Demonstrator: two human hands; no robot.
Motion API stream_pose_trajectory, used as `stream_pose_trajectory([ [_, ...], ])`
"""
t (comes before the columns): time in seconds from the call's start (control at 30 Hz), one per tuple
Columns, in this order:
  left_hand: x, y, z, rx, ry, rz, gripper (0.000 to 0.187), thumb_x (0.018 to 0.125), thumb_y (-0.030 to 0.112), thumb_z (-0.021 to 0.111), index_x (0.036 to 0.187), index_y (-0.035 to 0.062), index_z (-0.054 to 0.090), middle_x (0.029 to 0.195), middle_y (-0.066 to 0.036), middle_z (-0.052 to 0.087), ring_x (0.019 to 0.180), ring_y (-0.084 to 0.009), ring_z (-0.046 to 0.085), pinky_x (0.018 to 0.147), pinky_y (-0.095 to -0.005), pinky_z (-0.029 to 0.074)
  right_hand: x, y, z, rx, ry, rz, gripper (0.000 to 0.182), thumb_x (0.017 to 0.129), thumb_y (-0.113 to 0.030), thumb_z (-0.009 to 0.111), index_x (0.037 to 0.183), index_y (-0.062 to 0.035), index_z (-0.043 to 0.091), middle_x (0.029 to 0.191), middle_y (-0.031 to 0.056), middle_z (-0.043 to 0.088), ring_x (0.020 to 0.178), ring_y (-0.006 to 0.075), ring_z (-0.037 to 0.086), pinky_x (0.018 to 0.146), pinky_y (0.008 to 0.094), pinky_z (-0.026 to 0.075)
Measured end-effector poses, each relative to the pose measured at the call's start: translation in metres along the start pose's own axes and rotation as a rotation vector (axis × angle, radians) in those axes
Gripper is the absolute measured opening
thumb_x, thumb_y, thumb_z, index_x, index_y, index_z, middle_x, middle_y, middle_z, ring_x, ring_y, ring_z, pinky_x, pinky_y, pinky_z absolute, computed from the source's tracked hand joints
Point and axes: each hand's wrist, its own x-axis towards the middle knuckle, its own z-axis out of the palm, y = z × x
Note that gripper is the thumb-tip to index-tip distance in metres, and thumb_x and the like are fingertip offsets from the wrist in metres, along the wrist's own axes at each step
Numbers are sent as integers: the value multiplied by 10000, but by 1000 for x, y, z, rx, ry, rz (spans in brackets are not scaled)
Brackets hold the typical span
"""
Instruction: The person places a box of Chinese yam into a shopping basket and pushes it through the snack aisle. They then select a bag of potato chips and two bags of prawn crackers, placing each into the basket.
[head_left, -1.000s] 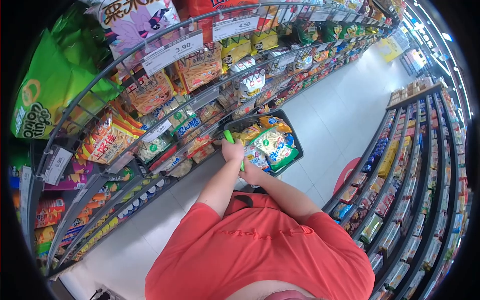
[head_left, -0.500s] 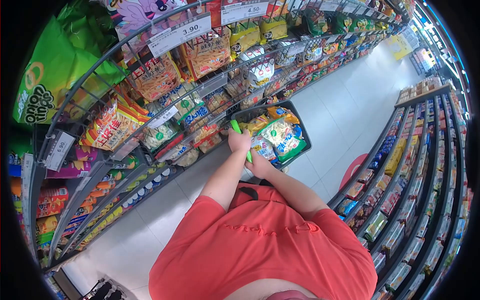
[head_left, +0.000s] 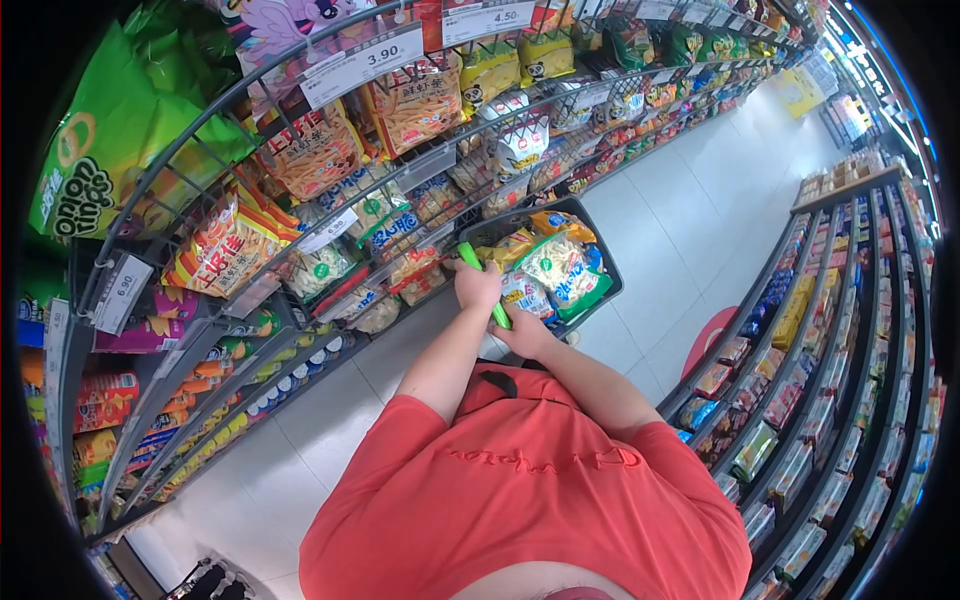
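Note:
A bright green cart handle [head_left: 470, 254] runs slantwise in front of my body. My left hand [head_left: 478, 285] is closed around it near its upper left end. Lower down, my right hand [head_left: 525, 334] grips the same bar, its fingers partly hidden. Beyond the handle is the dark grey basket of a shopping cart [head_left: 614, 268], which holds several snack bags. A clear and green bag of pale snacks [head_left: 552, 264] lies on top, with a yellow-orange bag [head_left: 560, 225] by the far rim and a white and blue bag [head_left: 527, 296] close to my hands.
A wire-fronted snack shelf [head_left: 400, 60] curves along the left, close to the cart. Green onion ring bags [head_left: 90, 170] hang at its near end. Another stocked shelf [head_left: 860, 330] lines the right side. Between them, a pale tiled floor [head_left: 660, 230] stretches ahead.
Both hands keep their hold on the cart handle, and the cart stays almost in the same place. Only the view has shifted slightly.

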Motion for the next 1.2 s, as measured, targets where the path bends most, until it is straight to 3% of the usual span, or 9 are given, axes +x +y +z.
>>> stream_pose_trajectory([
  [0.17, 0, 0, -2, 17, -3, -6, 534, 831, 303, 694, 1121, -91, 481, 979, -315, 671, 938, -443, 667, 833, -479, 529, 0, 0, 0, 35, 9, -5, 421, 842, -371, 708, 989, -2, 567, 914, 254, 663, 889, 436, 647, 774, 477, 508],
  [0.43, -1, -1, -4, 31, -21, -3, 553, 826, 306, 698, 1136, -96, 479, 985, -320, 669, 946, -445, 666, 838, -481, 531, -2, -3, -4, 30, -29, 82, 477, 819, -419, 741, 1044, -19, 611, 900, 195, 678, 855, 357, 673, 769, 426, 519],
  [0.97, 0, -7, -5, 33, -28, 7, 557, 822, 330, 702, 1112, -89, 478, 965, -311, 674, 930, -442, 671, 821, -478, 533, 1, 3, -4, 70, -118, 108, 526, 817, -425, 749, 1118, -19, 604, 926, 174, 680, 858, 310, 669, 773, 400, 518],
  [1.03, 1, -9, -5, 35, -24, 7, 559, 820, 332, 705, 1112, -87, 477, 964, -309, 674, 929, -440, 672, 820, -477, 534, 1, 4, -2, 63, -105, 81, 456, 840, -349, 752, 1093, 4, 612, 833, 103, 642, 749, 192, 601, 705, 345, 486],
  [1.2, 2, -14, -6, 25, -38, -3, 558, 818, 331, 712, 1108, -83, 475, 969, -308, 673, 930, -440, 672, 819, -475, 534, 2, 11, 2, 96, -114, 67, 502, 832, -353, 762, 1141, 13, 611, 845, 98, 647, 752, 178, 601, 709, 333, 490],
])
